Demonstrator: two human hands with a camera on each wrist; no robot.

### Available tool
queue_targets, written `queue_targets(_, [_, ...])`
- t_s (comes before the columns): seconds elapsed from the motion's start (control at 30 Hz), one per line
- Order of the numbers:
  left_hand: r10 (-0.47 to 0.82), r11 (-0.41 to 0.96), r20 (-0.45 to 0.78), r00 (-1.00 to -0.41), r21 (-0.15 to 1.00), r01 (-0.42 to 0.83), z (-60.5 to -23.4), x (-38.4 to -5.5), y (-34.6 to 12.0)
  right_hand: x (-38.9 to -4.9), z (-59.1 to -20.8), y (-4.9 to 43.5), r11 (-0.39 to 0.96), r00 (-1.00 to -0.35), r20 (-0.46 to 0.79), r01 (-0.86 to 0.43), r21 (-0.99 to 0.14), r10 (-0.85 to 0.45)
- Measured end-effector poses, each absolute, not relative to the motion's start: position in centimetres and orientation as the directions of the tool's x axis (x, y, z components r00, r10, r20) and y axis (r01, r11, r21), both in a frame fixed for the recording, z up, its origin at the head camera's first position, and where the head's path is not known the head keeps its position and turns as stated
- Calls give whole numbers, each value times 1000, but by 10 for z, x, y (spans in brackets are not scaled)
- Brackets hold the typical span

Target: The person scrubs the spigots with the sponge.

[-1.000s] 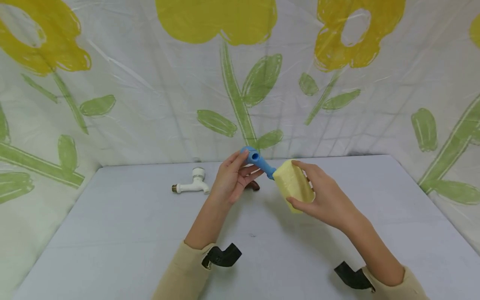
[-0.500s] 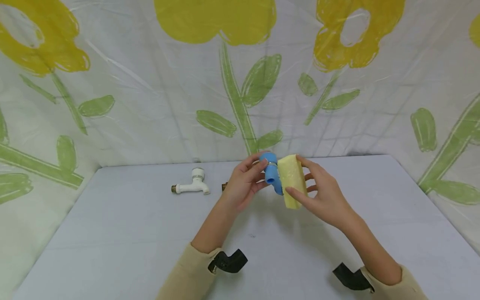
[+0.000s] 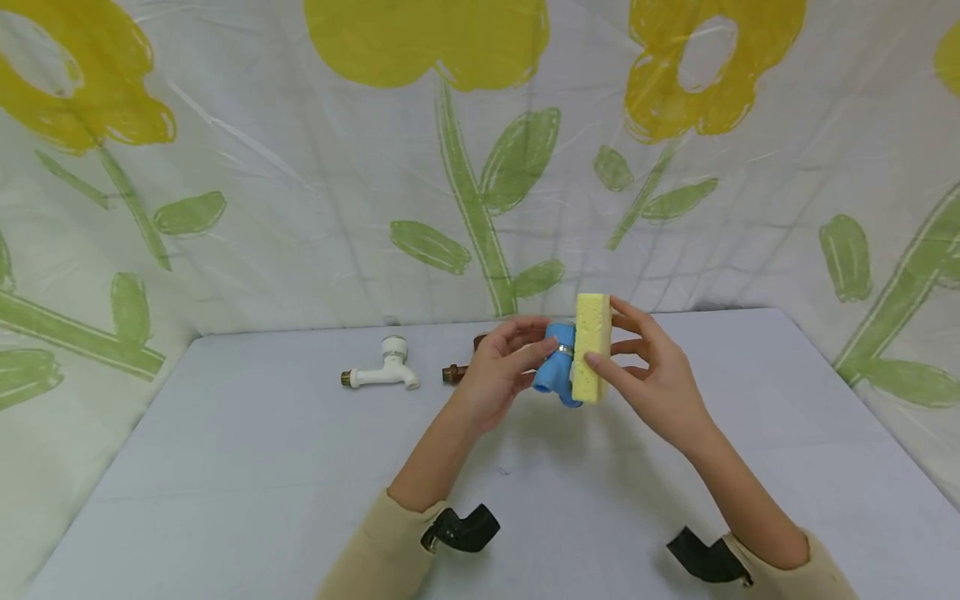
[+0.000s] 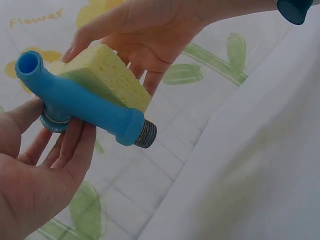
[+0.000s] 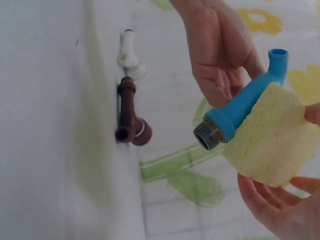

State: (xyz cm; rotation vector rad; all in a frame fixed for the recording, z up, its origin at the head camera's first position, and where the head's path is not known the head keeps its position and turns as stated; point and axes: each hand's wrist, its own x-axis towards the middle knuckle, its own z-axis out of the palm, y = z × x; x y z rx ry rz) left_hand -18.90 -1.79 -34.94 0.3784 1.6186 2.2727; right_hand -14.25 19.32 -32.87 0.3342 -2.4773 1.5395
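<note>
My left hand point(image 3: 491, 375) grips a blue plastic tap point(image 4: 85, 100) by its round knob, lifted above the table. The tap's threaded metal end point(image 4: 146, 134) points away from the left palm. My right hand point(image 3: 660, 383) holds a yellow sponge point(image 3: 592, 346) between thumb and fingers, upright and pressed flat against the side of the tap. In the right wrist view the sponge point(image 5: 272, 140) covers part of the blue tap point(image 5: 250, 100), while the spout and thread stick out past it.
On the white table point(image 3: 262, 450), toward the back, lie a white tap point(image 3: 382, 367) and a brown tap point(image 5: 129, 112), the latter partly behind my left hand in the head view. A flower-printed sheet point(image 3: 300, 167) hangs behind the table edge.
My left hand has moved right and turned the blue tap so its spout points down. The sponge has swung upright against the tap's side. More of the brown tap now shows.
</note>
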Motion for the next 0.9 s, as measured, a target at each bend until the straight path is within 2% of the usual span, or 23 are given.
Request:
queue_targets(0.2, [447,-252,33,-894,963,-91,-349,-188,-16,-143,-328,194,404,-950,312,-287,-868,-5])
queue_targets(0.4, [560,-161,24,-828,984,-81,-344,-187,-20,-144,-329,191,389,-942,328,-278,-878,67])
queue_targets(0.53, [609,-160,24,-793,983,-93,-343,-187,-21,-144,-330,191,393,-933,349,-289,-873,88])
queue_targets(0.9, [632,-147,-8,-775,981,-130,-339,-189,-32,-149,-331,197,317,-907,414,-370,-873,81])
